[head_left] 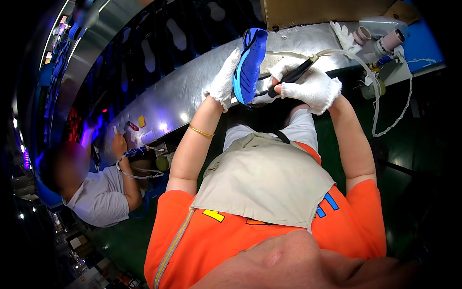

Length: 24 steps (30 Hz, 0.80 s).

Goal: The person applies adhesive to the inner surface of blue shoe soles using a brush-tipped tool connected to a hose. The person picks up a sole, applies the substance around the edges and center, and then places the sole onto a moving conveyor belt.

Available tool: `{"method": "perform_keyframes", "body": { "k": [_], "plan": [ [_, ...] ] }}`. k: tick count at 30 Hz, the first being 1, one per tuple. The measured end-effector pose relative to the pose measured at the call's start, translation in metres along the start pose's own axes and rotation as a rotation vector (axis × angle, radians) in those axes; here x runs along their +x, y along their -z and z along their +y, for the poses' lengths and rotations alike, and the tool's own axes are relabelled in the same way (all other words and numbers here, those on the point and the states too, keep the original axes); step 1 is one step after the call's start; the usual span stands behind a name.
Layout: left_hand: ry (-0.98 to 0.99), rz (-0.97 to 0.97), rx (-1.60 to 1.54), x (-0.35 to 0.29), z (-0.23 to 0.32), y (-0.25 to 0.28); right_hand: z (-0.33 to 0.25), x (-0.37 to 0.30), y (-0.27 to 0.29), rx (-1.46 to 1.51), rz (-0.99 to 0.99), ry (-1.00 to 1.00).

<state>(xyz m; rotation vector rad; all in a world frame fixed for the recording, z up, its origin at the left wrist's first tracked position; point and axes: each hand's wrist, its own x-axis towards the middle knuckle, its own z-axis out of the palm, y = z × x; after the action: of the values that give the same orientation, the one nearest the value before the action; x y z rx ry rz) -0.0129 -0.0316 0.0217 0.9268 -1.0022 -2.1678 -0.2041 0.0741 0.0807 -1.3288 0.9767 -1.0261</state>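
Observation:
A blue shoe sole (251, 67) with a lighter blue edge stands tilted up in front of me. My left hand (224, 81), in a white knit glove, is closed around its left side, and its fingertips are hidden behind the sole. My right hand (312, 90), also gloved but with bare fingertips showing, grips a black pen-like tool (296, 73) fed by a pale tube (353, 56). The tool slants down to the left beside the sole. Whether its tip touches the sole, I cannot tell.
A metal bench (168, 91) curves in front of me, with a dark belt (159, 36) carrying several soles beyond it. At the right are a cardboard box (317, 14), a loose white glove (343, 34) and pinkish cylinders (392, 40). A co-worker (98, 197) sits at the left.

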Motion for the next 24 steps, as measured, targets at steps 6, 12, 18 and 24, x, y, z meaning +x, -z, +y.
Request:
{"method": "perform_keyframes", "body": {
  "k": [6,12,18,24],
  "plan": [
    [-0.007,-0.001,0.029,-0.005,0.010,-0.011,0.011,0.011,0.001,-0.181,0.170,0.099],
    [-0.073,0.031,-0.017,-0.006,0.013,-0.018,0.012,0.001,-0.003,0.485,0.131,0.237],
    [-0.057,-0.139,-0.446,-0.017,0.019,-0.043,0.030,0.008,-0.056,1.174,-0.143,0.259],
    [-0.440,-0.101,-0.080,-0.011,0.052,-0.051,0.034,0.005,-0.016,1.203,-0.026,0.450]
  ]
}}
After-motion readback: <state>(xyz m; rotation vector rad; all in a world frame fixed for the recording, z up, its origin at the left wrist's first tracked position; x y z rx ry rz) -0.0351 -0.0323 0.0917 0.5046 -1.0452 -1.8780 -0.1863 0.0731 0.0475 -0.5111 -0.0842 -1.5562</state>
